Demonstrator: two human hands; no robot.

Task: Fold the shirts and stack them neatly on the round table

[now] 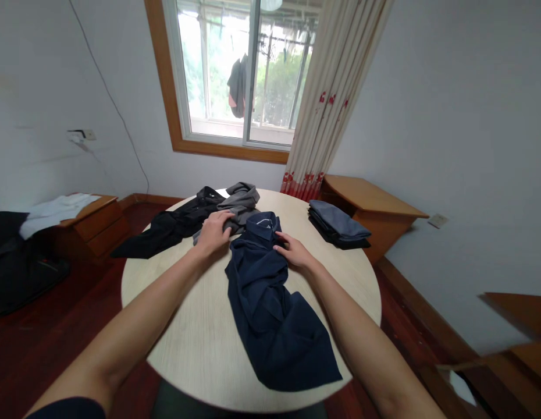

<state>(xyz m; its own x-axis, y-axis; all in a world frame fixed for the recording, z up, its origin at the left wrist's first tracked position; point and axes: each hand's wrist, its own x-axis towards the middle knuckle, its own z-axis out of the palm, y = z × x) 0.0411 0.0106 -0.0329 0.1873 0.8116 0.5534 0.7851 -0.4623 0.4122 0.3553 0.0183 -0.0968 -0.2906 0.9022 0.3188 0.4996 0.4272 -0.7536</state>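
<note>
A dark navy collared garment lies rumpled on the round light-wood table, its collar toward the window. My right hand rests at the garment's right edge just below the collar, fingers apart. Left of the collar, my left hand lies with spread fingers against a grey garment. Beside that, a black garment stretches crumpled toward the table's left edge. On the right side of the table sits a stack of folded dark clothes, with a grey-blue one on top.
Behind the table are a window and a patterned curtain. A wooden desk stands at the back right. White cloth covers part of a low cabinet at the left, near a black bag.
</note>
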